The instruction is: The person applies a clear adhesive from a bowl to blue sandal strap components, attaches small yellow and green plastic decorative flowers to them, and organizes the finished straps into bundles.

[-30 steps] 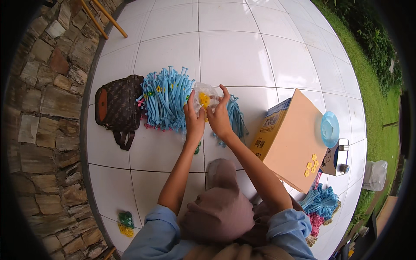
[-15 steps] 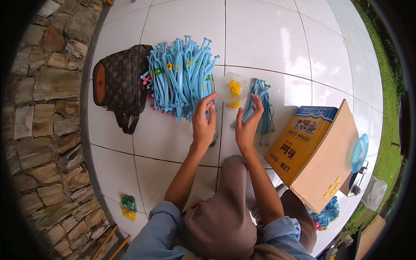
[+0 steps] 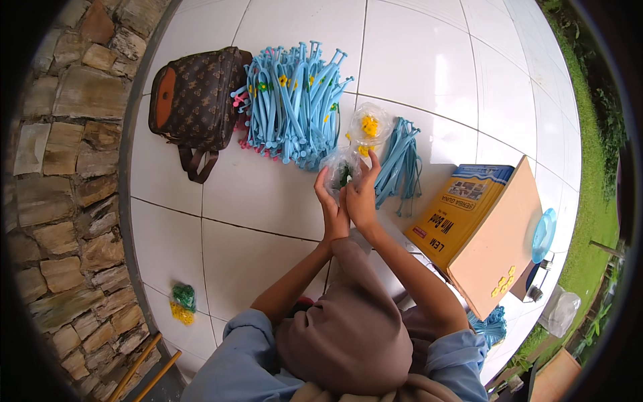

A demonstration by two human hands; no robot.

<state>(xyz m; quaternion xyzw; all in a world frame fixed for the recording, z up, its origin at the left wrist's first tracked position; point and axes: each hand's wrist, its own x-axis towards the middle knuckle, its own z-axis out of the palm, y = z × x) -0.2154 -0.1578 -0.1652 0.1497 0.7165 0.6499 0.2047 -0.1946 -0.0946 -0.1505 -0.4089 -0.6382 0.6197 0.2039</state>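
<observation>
My left hand [image 3: 333,213] and my right hand [image 3: 362,201] meet at the palms' lower edges, with fingers stretched out and apart. Just beyond them is a clear plastic bag [image 3: 333,163] with small green pieces [image 3: 345,175]; whether the fingers touch it I cannot tell. Farther on lies another clear bag [image 3: 382,115] with yellow pieces [image 3: 369,125] inside, and more yellow at its near edge. A small bundle of light-blue straps [image 3: 400,161] rests to the right. Left of the bags stands a large pile of light-blue straps [image 3: 291,107], some with yellow or green flowers.
A brown patterned backpack [image 3: 194,100] touches the pile's left side. At right a yellow-and-blue carton [image 3: 462,208] leans beside a tan board [image 3: 499,248] holding yellow flowers [image 3: 504,281]. Green and yellow bagged pieces [image 3: 182,301] lie lower left, near a stone wall [image 3: 87,194].
My hands have come together from a wider spacing, the right one moving left. The bag of green pieces, mostly hidden before, now shows between the fingertips. The whole view has shifted slightly.
</observation>
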